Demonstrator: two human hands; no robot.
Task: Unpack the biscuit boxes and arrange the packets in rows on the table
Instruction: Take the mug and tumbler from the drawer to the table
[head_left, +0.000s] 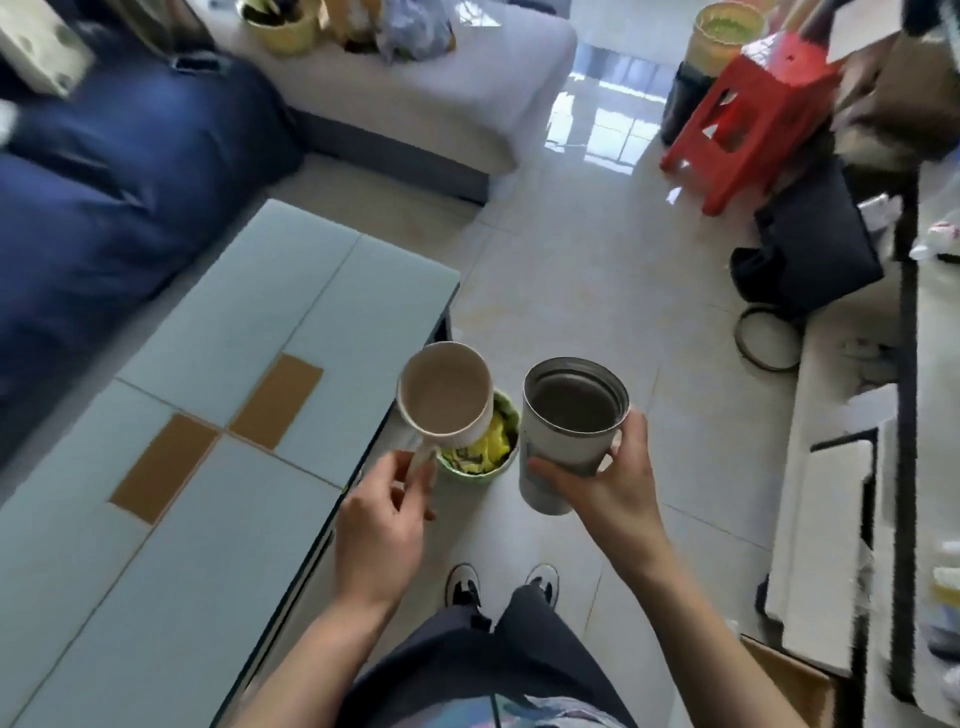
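Left hand (379, 525) pinches the handle of a beige mug (445, 397); right hand (613, 473) wraps a steel tumbler (569, 431), apparently clearing the desk (218, 364) at left. No biscuit boxes or packets visible.

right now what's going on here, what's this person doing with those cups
A person stands beside a pale blue low table, holding a container in each hand. The left hand pinches the handle of a beige mug, tilted so its empty inside shows. The right hand grips a metal tumbler, lid off, which also looks empty. Below the mug, a small green bin with yellow contents sits on the floor. No biscuit boxes or packets can be seen on the table.
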